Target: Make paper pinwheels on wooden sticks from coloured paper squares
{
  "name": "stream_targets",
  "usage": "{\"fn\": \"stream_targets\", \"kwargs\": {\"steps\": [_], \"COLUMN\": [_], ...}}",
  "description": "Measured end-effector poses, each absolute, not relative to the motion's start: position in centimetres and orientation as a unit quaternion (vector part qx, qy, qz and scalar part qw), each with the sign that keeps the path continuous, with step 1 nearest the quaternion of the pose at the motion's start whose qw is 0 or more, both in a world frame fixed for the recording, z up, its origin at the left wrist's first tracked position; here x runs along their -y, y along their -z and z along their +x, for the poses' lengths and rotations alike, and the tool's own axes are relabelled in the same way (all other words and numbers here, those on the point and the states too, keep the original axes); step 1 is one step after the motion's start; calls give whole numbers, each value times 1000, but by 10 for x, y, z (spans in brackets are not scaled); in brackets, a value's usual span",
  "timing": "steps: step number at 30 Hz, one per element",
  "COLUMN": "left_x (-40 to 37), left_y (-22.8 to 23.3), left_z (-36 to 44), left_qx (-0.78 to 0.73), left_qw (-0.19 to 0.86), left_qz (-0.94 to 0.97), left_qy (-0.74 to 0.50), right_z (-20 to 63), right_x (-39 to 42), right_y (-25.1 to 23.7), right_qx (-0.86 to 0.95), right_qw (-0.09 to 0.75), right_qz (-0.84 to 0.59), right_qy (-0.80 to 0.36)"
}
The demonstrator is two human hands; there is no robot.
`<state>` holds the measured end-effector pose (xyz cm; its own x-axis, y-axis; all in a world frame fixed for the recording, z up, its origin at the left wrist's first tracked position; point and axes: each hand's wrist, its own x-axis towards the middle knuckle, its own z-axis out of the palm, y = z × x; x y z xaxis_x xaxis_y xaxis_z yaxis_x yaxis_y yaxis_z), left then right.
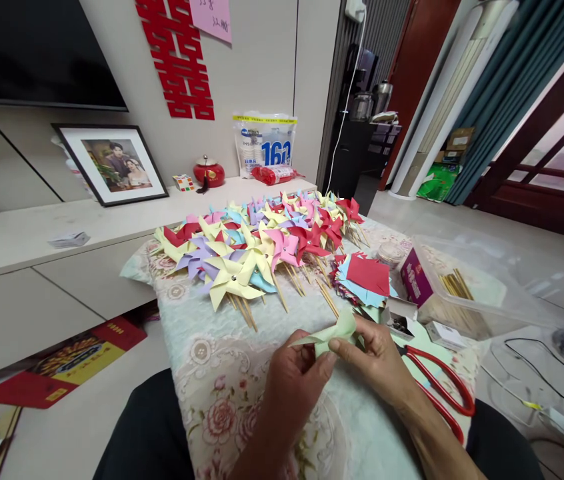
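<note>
Between my two hands is a pale green paper pinwheel (338, 331), its corners partly folded in. My left hand (299, 370) is closed on its left side, with thumb against the paper. My right hand (369, 350) pinches it from the right, the thumb pressing near the middle. Whether a pin or stick is in the paper is hidden by the fingers. Red-handled scissors (437, 387) lie beside my right forearm. Just past my right hand stands a small open box (399, 318) of dark metal bits. Several finished pinwheels (235, 277) on sticks cover the far part of the table.
A stack of coloured paper (368, 275) lies beyond my hands. At the right, a clear plastic bin (492, 313) holds a purple box (417, 277) and wooden sticks (456, 285). A white cabinet (112, 227) runs behind the flowered tablecloth (227, 373). Cables (542, 360) trail over the floor.
</note>
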<state>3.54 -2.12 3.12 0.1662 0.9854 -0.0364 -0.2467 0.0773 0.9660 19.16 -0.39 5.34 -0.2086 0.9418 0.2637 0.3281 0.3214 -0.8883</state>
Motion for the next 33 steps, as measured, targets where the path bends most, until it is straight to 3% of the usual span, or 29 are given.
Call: {"fn": "stream_targets", "kwargs": {"steps": [11,17,24,28,33], "left_x": [20,12,2,0,4], "left_y": [-33,-30,-39,-32,-28], "left_z": [40,43,48,54,55], "left_qx": [-420,-473,-492,-490,-500], "left_qw": [642,644,659,656,637], "left_qz": [402,326,244,220,204], "left_qy": [-500,-505,-514,-530,-550], "right_z": [194,195,205,205,199], "right_x": [4,2,-3,-2,1], "right_y": [-60,-56,-37,-32,-31], "right_qx": [649,624,592,653,719], "right_qw": [406,435,546,537,484], "right_qz": [-446,-450,-487,-496,-487], "right_qy": [-465,-467,-336,-198,-107]}}
